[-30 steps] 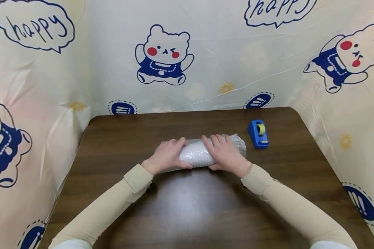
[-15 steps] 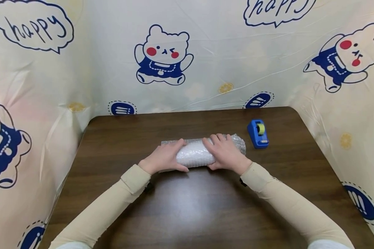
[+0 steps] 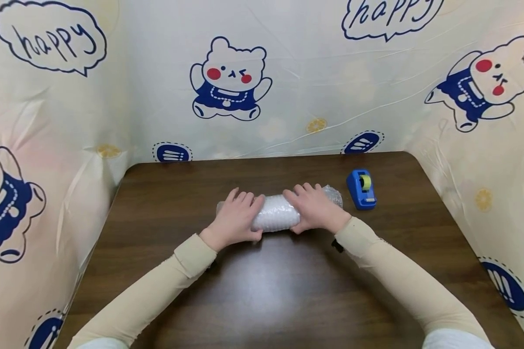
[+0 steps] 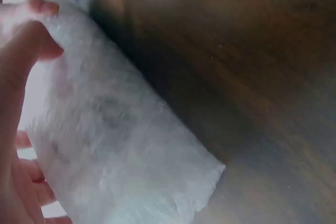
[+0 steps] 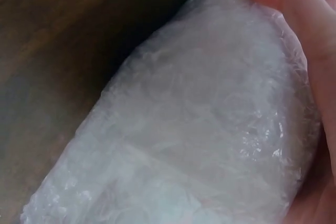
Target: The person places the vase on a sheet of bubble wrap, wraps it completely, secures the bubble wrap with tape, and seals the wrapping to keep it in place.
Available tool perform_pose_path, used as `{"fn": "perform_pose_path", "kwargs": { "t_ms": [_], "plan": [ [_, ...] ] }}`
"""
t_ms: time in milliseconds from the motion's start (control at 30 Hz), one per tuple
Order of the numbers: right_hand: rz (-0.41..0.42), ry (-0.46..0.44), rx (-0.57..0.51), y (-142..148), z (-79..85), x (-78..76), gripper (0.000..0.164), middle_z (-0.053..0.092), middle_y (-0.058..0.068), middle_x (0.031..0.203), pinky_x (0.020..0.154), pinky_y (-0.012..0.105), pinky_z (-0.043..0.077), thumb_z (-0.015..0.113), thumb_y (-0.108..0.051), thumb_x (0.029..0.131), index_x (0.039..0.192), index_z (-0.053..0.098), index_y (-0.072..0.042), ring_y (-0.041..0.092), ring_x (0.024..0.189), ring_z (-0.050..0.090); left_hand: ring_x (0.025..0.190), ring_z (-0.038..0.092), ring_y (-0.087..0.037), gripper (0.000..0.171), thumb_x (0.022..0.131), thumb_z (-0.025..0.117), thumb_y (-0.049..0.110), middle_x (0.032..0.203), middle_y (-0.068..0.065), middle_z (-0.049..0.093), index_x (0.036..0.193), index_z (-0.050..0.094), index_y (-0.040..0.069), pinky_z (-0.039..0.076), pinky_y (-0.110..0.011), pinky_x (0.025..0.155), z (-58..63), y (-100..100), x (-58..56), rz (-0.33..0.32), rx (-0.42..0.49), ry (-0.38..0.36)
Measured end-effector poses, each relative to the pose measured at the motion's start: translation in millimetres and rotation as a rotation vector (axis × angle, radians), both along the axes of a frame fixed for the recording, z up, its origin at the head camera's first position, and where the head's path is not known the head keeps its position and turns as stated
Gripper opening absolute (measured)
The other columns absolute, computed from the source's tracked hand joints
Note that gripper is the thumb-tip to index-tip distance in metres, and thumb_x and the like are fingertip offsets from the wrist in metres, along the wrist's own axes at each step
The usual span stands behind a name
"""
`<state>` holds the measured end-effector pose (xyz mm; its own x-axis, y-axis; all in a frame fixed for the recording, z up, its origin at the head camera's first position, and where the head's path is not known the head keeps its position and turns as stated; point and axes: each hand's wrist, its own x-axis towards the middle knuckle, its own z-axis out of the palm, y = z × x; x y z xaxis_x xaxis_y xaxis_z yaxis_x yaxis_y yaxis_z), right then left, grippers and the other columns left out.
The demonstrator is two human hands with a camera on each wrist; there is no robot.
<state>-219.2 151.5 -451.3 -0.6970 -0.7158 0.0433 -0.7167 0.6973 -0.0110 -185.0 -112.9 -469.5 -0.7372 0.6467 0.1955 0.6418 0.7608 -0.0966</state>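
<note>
A roll of bubble wrap (image 3: 276, 213) lies crosswise on the brown table, its long side facing the person. My left hand (image 3: 235, 216) grips its left part, fingers over the top and thumb on the near side. Toward the other end, my right hand (image 3: 316, 208) holds the roll in much the same way. In the left wrist view the crinkled bubble wrap (image 4: 121, 119) fills the space beside the thumb. Close up in the right wrist view, the bubble wrap (image 5: 194, 98) looks layered and glossy. Whatever may be inside the roll cannot be made out.
A blue tape dispenser (image 3: 361, 189) with a yellowish roll of tape stands just right of the bubble wrap's right end. The wooden table (image 3: 266, 286) is bordered at the back and sides by a printed curtain (image 3: 288, 97) with bears.
My left hand first slid slightly left, then came back right with its fingers farther over the roll. The flap seen at the roll's left end no longer shows. My right hand moved only slightly.
</note>
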Motion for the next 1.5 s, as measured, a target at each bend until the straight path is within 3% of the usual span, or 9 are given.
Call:
{"fn": "perform_pose_path", "kwargs": {
  "t_ms": [133, 233, 367, 567, 733, 1033, 1500],
  "plan": [
    [-0.009, -0.028, 0.006, 0, 0.8, -6.7, 0.089, 0.064, 0.015, 0.115, 0.077, 0.056, 0.053, 0.088, -0.059, 0.067, 0.135, 0.057, -0.01, 0.035, 0.098, 0.061, 0.112, 0.059, -0.037, 0.071, 0.085, 0.07, 0.056, 0.118, -0.017, 0.063, 0.134, 0.056, 0.007, 0.033, -0.069, 0.112, -3.2, 4, 4.2, 0.016, -0.001, 0.037],
    [-0.023, -0.076, 0.025, -1, 3.1, -10.5, 0.088, 0.064, 0.014, 0.117, 0.079, 0.054, 0.052, 0.085, -0.061, 0.068, 0.136, 0.057, -0.011, 0.034, 0.1, 0.061, 0.121, 0.055, -0.038, 0.085, 0.083, 0.075, 0.065, 0.128, -0.018, 0.06, 0.139, 0.055, 0.004, 0.029, -0.072, 0.113, -7.5, 9, 6.8, 0.029, -0.001, 0.08],
    [-0.036, -0.129, 0.048, -3, 4.6, -15.1, 0.088, 0.064, 0.012, 0.119, 0.083, 0.054, 0.052, 0.083, -0.061, 0.07, 0.137, 0.057, -0.011, 0.033, 0.103, 0.061, 0.124, 0.053, -0.037, 0.105, 0.073, 0.082, 0.069, 0.132, -0.019, 0.057, 0.142, 0.05, -0.003, 0.033, -0.066, 0.113, -15.4, 15, 8.2, 0.048, -0.021, 0.131],
    [-0.02, -0.157, 0.044, -6, 8.8, -23.0, 0.082, 0.066, 0.013, 0.113, 0.08, 0.054, 0.055, 0.085, -0.057, 0.068, 0.13, 0.06, -0.009, 0.033, 0.098, 0.063, 0.123, 0.054, -0.038, 0.116, 0.072, 0.091, 0.053, 0.134, -0.022, 0.056, 0.155, 0.035, -0.005, 0.04, -0.057, 0.112, -26.5, 23, 8.0, 0.098, 0.018, 0.116],
    [-0.02, -0.17, 0.068, -7, 12.1, -28.3, 0.082, 0.067, 0.013, 0.115, 0.08, 0.052, 0.057, 0.083, -0.059, 0.069, 0.13, 0.06, -0.008, 0.033, 0.098, 0.064, 0.12, 0.054, -0.042, 0.113, 0.068, 0.096, 0.046, 0.131, -0.025, 0.054, 0.154, 0.038, 0.001, 0.042, -0.06, 0.11, -29.0, 28, 5.6, 0.12, 0.082, 0.112],
    [-0.057, -0.178, 0.093, -8, 16.2, -27.5, 0.086, 0.066, 0.013, 0.119, 0.082, 0.053, 0.057, 0.082, -0.06, 0.071, 0.134, 0.058, -0.007, 0.032, 0.1, 0.063, 0.111, 0.057, -0.039, 0.11, 0.061, 0.101, 0.044, 0.126, -0.023, 0.058, 0.146, 0.046, 0.002, 0.047, -0.054, 0.099, -30.3, 36, 1.5, 0.158, 0.107, 0.212],
    [-0.062, -0.214, 0.122, -17, 17.8, -15.2, 0.084, 0.065, 0.012, 0.12, 0.081, 0.055, 0.056, 0.082, -0.059, 0.073, 0.135, 0.053, -0.01, 0.033, 0.101, 0.062, 0.098, 0.06, -0.038, 0.1, 0.059, 0.099, 0.043, 0.116, -0.019, 0.06, 0.136, 0.05, 0.004, 0.049, -0.048, 0.082, -32.0, 27, 7.1, 0.129, 0.085, 0.187]
  ]
}}
